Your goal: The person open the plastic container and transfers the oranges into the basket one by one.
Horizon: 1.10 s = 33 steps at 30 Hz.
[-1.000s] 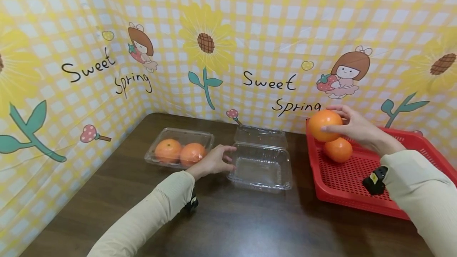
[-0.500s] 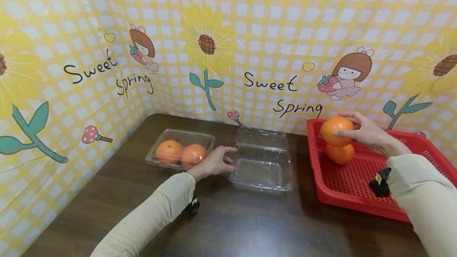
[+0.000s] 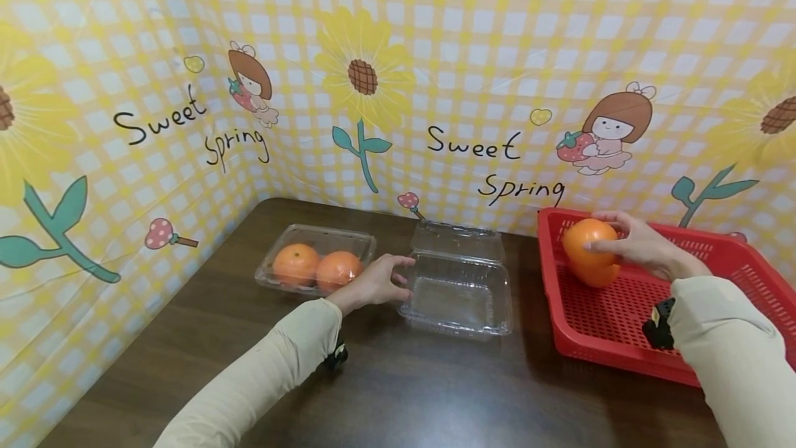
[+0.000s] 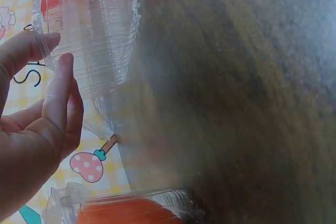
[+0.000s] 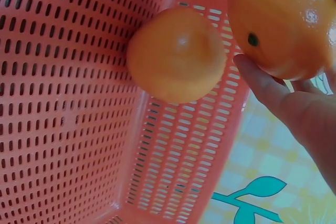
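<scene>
In the head view my right hand (image 3: 640, 244) grips an orange (image 3: 587, 235) at the left end of the red basket (image 3: 622, 358). Directly below it, a second orange (image 5: 176, 55) lies in the basket and is partly covered by the first in the head view. The right wrist view shows the green stem mark on the held orange (image 5: 281, 24), with fingers around its side. My left hand (image 3: 373, 281) has loosely bent fingers, the fingertips at the left rim of a hinged clear plastic box (image 4: 86, 35). That box stands with its lid folded back and holds nothing.
To the left, a closed clear box (image 3: 353, 235) contains two oranges (image 3: 295, 263). Everything stands on a dark wooden table (image 3: 398, 393), with a checked, sunflower-printed cloth (image 3: 460, 54) rising behind and along the left side.
My right hand has moved right and lowered with the orange, which now covers more of the orange below. The left hand stays at the clear box's rim.
</scene>
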{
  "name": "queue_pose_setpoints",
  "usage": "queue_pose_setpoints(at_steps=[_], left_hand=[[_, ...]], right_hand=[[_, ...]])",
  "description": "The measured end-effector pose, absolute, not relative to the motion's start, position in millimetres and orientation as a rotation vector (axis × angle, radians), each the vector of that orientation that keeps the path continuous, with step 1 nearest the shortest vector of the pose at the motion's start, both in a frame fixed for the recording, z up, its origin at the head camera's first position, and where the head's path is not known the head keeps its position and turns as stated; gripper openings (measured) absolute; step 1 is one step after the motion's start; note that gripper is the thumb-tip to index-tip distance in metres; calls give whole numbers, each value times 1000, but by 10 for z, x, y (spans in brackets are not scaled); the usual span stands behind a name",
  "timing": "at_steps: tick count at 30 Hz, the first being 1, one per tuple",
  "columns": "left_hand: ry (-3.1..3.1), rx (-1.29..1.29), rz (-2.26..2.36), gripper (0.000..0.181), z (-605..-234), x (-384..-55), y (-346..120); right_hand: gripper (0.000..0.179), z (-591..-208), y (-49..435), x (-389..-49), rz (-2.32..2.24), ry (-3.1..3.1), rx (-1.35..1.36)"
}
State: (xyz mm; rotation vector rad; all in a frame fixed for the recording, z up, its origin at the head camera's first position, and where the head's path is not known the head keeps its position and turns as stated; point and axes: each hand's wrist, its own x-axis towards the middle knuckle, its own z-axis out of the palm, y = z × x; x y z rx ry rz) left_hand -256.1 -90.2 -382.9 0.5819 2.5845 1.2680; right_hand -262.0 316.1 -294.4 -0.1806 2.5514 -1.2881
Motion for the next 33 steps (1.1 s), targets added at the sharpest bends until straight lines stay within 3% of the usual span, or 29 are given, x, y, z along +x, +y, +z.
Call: queue_pose_setpoints(at_steps=[33], left_hand=[[2572,561,1284,61,-3831,-2552,-902]], right_hand=[[66,-3048,3131,-2639,-1147,2333,-168]])
